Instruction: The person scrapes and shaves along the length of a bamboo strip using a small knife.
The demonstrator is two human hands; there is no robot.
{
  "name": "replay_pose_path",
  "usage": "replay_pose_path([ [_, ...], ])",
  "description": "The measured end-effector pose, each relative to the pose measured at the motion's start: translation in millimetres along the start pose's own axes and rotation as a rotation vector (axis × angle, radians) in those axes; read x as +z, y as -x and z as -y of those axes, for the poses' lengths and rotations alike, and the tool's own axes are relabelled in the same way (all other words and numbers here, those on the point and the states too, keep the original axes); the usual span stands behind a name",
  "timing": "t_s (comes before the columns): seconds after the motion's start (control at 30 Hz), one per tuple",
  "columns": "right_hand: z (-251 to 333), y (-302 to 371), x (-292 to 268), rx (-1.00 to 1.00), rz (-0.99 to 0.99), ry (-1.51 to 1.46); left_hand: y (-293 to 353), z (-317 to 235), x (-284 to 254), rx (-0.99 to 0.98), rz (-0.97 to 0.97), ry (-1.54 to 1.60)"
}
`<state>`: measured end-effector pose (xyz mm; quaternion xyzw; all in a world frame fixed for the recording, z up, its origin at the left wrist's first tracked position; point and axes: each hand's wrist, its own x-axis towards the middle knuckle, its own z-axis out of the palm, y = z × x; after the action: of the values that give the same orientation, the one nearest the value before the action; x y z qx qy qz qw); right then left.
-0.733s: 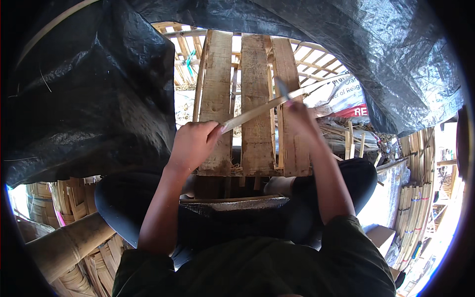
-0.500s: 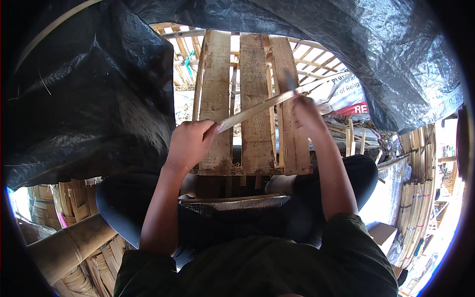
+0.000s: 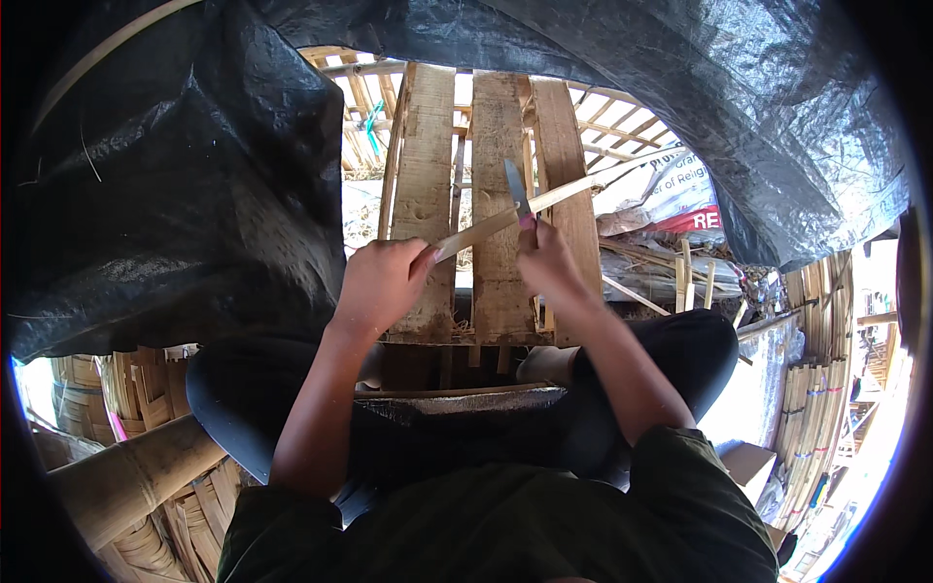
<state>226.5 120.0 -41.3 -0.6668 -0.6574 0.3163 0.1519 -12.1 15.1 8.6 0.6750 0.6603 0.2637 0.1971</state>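
My left hand [image 3: 384, 279] is closed round the near end of a long, pale bamboo strip [image 3: 476, 233], which slants up to the right over a slatted wooden bench [image 3: 420, 185]. In my right hand [image 3: 550, 262] is a knife [image 3: 517, 187], its handle gripped in my fist and its blade pointing away from me. The blade lies across the strip about midway along it. Beyond the knife the strip runs on, thin and light, toward the right. My fingers hide most of the knife's handle.
Dark plastic sheeting [image 3: 175, 194] hangs at the left, and more sheeting [image 3: 768, 107] drapes over the upper right. A printed plastic sack [image 3: 680, 189] lies right of the bench. Bundled bamboo strips [image 3: 816, 408] stand at the far right; a thick bamboo pole [image 3: 136, 476] lies lower left.
My right hand has moved left and toward me along the strip, bringing the knife with it. My left hand has stayed nearly in place on the strip.
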Motion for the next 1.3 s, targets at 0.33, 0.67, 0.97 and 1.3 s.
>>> replay_pose_path([
  [0.33, 51.5, 30.8, -16.2, 0.129, 0.237, -0.226, 3.2, 4.7, -1.7, -0.024, 0.007, -0.060],
  [0.67, 47.6, 34.1, -16.4, 0.089, 0.232, -0.207, 2.6, 3.3, -7.4, 0.002, 0.002, -0.002],
  [0.97, 46.7, 25.1, -23.5, 0.220, 0.093, -0.432, 1.6, -0.1, -8.1, -0.039, 0.007, 0.047],
  [1.3, 48.9, 16.3, -39.5, 0.244, 0.096, -0.162, 2.5, 0.8, -3.3, -0.027, 0.004, 0.024],
])
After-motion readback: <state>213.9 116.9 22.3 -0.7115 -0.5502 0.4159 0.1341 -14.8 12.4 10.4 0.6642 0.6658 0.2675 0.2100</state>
